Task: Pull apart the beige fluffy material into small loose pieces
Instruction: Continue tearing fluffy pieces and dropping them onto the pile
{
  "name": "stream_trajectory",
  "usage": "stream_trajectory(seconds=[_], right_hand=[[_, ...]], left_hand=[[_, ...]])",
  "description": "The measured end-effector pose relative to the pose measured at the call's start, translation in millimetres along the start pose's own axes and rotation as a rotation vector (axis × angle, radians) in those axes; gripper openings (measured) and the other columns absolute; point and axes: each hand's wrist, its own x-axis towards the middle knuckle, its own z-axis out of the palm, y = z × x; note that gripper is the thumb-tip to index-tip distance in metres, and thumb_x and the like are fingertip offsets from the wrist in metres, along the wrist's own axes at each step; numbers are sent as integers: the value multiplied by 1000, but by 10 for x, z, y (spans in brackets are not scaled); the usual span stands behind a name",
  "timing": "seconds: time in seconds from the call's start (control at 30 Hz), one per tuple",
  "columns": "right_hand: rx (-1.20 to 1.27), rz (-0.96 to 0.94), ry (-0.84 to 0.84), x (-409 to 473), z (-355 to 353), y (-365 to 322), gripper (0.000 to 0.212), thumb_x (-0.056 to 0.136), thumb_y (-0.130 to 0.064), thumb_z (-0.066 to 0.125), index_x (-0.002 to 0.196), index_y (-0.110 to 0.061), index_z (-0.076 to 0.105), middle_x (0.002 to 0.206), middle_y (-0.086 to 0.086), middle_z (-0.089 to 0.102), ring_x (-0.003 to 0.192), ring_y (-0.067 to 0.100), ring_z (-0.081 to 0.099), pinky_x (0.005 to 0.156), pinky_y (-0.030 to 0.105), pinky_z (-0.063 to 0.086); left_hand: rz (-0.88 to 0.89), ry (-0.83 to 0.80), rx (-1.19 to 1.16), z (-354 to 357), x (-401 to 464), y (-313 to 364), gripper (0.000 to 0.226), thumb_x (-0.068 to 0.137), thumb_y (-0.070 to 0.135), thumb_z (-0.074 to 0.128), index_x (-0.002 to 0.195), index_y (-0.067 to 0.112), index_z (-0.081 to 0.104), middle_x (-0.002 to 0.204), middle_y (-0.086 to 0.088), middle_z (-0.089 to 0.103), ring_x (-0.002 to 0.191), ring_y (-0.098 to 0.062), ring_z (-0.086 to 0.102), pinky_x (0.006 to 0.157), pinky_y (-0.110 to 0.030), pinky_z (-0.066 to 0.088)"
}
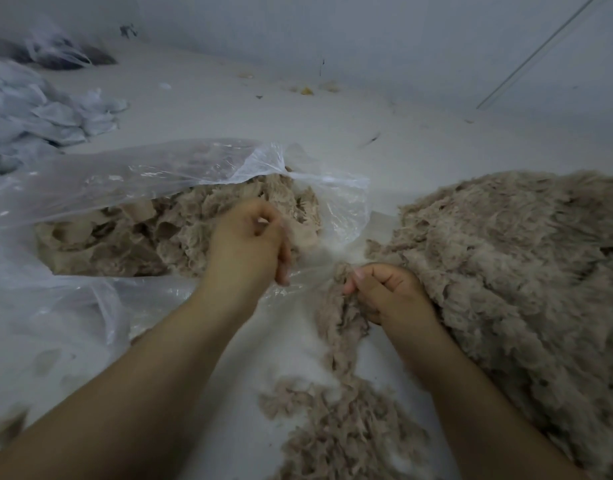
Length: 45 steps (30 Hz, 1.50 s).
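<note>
A big heap of loose beige fluffy material (pixel 506 271) covers the floor on the right. More of the same beige stuff, in denser clumps (pixel 125 237), fills an open clear plastic bag (pixel 142 178) on the left. My right hand (pixel 388 292) grips a strand of the fluff (pixel 336 317) at the heap's left edge. My left hand (pixel 253 237) hovers over the bag's mouth, fingers curled around a blurred wisp of fluff. A trail of small torn pieces (pixel 339 427) lies between my forearms.
The floor (pixel 298 116) is pale grey. A pile of white bags or cloth (pixel 38 112) lies at the far left, with a dark bundle (pixel 62 53) behind it. Small yellowish scraps (pixel 307 90) lie near the back wall. A thin rod (pixel 537 50) leans at the upper right.
</note>
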Motion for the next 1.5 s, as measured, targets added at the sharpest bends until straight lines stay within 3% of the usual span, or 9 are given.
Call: stream_trajectory(seconds=[0.23,0.33,0.53,0.73,0.97,1.07,1.17,1.33,1.5], right_hand=[[-7,-3,-13,15,13,2,30,99,0,45,75,0,61,42,-16,53,47,-10,54,50,6,41],[4,-12,3,13,17,-3,28,99,0,45,77,2,61,41,-16,52,43,-7,52,48,6,40],[57,-8,28,9,30,-23,28,100,-2,44,78,3,60,41,-13,52,41,-5,51,45,7,38],[33,-18,-39,-11,31,-34,20,94,-5,56,106,1,70,92,19,74,83,24,69,77,34,57],[-59,-51,-36,-7,33,22,19,89,0,65,82,-14,75,79,44,58,66,38,55,65,49,48],[-3,-35,-17,17,11,46,7,88,-1,65,93,-4,70,80,37,63,71,46,62,67,51,53],[55,-34,-5,29,1,59,10,84,-14,68,88,-5,65,59,2,61,49,7,53,47,16,43],[22,-101,-78,1,14,27,38,86,-34,66,81,3,67,64,34,51,58,24,45,57,31,39],[12,-54,-30,28,2,42,29,95,-15,57,68,-16,69,52,0,44,46,7,35,44,19,32]], left_hand=[[-143,159,-146,-76,88,-190,16,93,-7,53,89,6,45,62,-10,60,45,-23,59,49,-34,54],[-125,-95,173,5,0,-270,11,89,1,61,79,5,58,45,-1,55,38,-18,52,42,-26,45],[44,-556,676,255,-162,-294,18,82,23,72,76,7,69,69,-12,66,54,-16,59,56,-36,53],[-110,-283,85,286,-152,-256,18,97,9,56,80,6,51,51,-10,56,34,-19,48,36,-24,38],[-148,-341,-192,257,-212,-248,13,94,-1,57,86,6,50,59,-10,61,45,-22,55,45,-28,47],[-43,-287,-142,233,-238,-263,21,86,-5,66,89,13,55,75,-16,63,57,-23,57,50,-30,49],[189,-193,140,199,-223,-275,31,81,-4,71,89,23,59,81,10,63,62,-4,52,57,-21,46],[482,-211,433,241,-239,-252,33,77,-10,65,88,21,63,82,16,54,73,0,52,63,-10,40],[686,-268,596,259,-265,-308,29,75,-12,58,94,5,70,87,0,52,75,-12,48,62,-30,46]])
